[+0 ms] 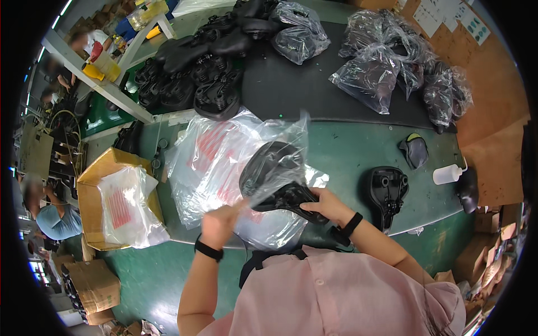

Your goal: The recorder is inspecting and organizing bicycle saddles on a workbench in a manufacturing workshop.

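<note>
A black bicycle saddle (264, 168) is over the middle of the bench, its wide end pointing away to the left. My right hand (330, 207) grips it by the narrow nose. A clear plastic bag (288, 178) covers part of the saddle. My left hand (217, 224), blurred by motion, is closed at the bag's near-left edge. Beneath the saddle lies a pile of clear plastic bags (193, 193) with red print. Right of my right hand, another saddle (388, 187) rests with its underside up.
Bare black saddles (213, 67) are heaped at the back left; bagged saddles (372, 61) lie at the back right. A carton (92, 207) of bags stands at left. A grey pouch-like item (414, 151) and white squeeze bottle (448, 175) are at right. Other people are at far left.
</note>
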`<state>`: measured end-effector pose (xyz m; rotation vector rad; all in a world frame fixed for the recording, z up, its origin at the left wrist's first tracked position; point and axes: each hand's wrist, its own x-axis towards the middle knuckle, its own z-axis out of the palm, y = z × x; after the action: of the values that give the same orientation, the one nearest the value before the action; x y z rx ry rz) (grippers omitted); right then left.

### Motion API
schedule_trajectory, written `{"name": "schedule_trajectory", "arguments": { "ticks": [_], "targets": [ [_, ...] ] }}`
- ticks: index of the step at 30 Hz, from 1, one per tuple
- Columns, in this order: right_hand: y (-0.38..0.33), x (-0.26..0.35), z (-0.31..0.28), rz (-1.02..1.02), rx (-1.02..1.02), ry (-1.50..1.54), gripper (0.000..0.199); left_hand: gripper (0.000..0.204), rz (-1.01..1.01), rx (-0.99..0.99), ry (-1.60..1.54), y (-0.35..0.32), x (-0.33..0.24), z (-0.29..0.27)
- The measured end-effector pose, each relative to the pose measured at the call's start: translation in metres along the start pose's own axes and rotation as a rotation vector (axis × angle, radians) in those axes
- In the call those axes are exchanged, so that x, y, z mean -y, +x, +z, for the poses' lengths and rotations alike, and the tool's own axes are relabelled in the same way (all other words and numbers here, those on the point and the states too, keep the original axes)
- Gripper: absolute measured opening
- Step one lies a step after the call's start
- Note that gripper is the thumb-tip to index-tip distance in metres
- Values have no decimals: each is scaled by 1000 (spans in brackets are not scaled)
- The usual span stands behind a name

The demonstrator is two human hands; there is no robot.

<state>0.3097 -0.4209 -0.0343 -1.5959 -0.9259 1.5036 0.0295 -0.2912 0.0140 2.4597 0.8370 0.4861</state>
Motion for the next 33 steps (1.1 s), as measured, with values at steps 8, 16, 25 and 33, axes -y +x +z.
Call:
{"name": "schedule_trajectory", "arguments": {
  "ticks": [8,16,25,33],
  "targets": [
    [32,5,28,-80,-454,-154,63,39,403,-20,-236,95,-168,61],
    [45,81,-142,-38,-701,-285,65,27,-41,-268,-437,155,56,41],
    [126,125,-279,-649,-942,511,30,86,-1001,-360,-602,270,218,56],
    [152,151,-63,-595,-451,-998,89,65,-626,-267,-694,207,203,-10]
  ]
}}
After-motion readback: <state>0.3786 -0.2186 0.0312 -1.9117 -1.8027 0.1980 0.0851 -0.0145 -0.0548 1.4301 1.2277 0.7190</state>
